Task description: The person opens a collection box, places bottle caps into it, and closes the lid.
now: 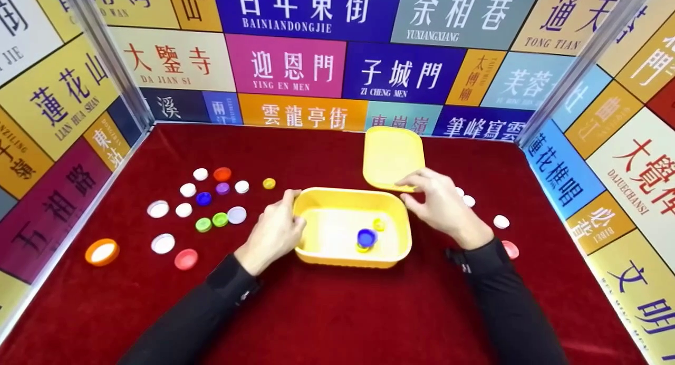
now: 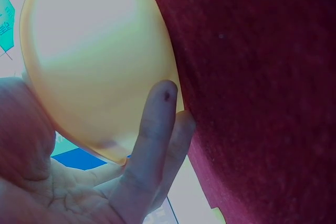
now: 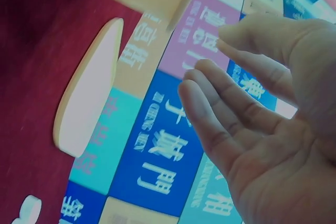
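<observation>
left hand (image 1: 274, 233): on the left wall of the yellow tub (image 1: 352, 199); fingers straight against it, thumb over the rim. Left wrist view confirms flat fingers (image 2: 152, 129) on the tub's outside.
right hand (image 1: 440, 207): at the tub's far right corner, fingers relaxed and spread, tips at the near edge of the yellow lid (image 1: 393, 156). Contact with the lid: cannot tell. Right wrist view shows an open palm holding nothing.
yellow tub: middle of the red table (image 1: 343, 312), upright, open.
inside tub: blue cap (image 1: 366, 237) sitting on a yellow cap, another yellow cap (image 1: 379, 224) just beside.
yellow lid: flat on the table, just behind the tub's right end.
loose caps, left side: white, orange, purple, blue, green cluster (image 1: 203, 199); orange-rimmed lid (image 1: 102, 251) near the left edge.
loose caps, right side: white cap (image 1: 501, 221), pink cap (image 1: 510, 249) by the right wrist.
</observation>
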